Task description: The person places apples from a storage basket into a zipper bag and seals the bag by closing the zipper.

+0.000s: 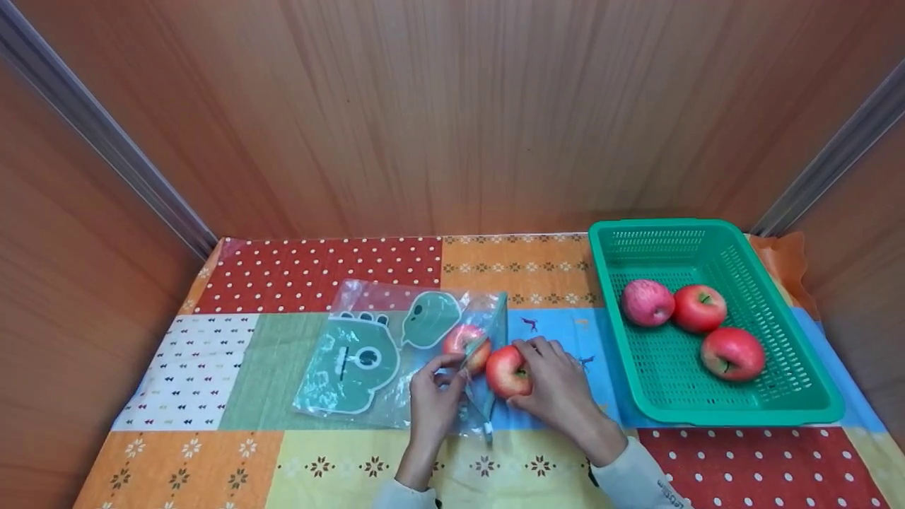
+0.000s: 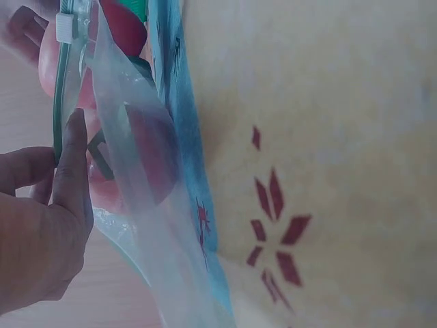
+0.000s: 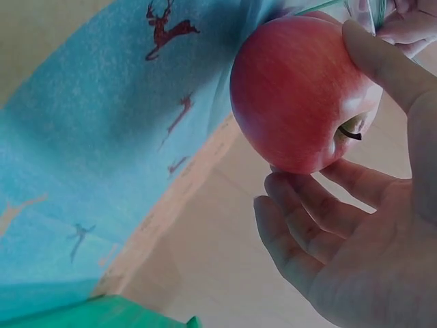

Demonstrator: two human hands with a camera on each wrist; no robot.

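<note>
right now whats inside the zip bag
One red apple shows inside the zip bag, near its opening; whatever lies beneath the green prints and left hand can't be seen.

Our two forearms reach forward and lean toward each other, so our hands work close together without touching. Our left hand (image 1: 433, 397) is turned back-upward above its bare wrist (image 1: 418, 461), pinching between a thumb (image 2: 72, 167) held nearly straight and a bent finger. Our right hand (image 1: 555, 382) slants inward to the left, gripping: its thumb (image 3: 386, 65) spreads wide of the other fingers (image 3: 304, 219), which curve side by side.
</note>
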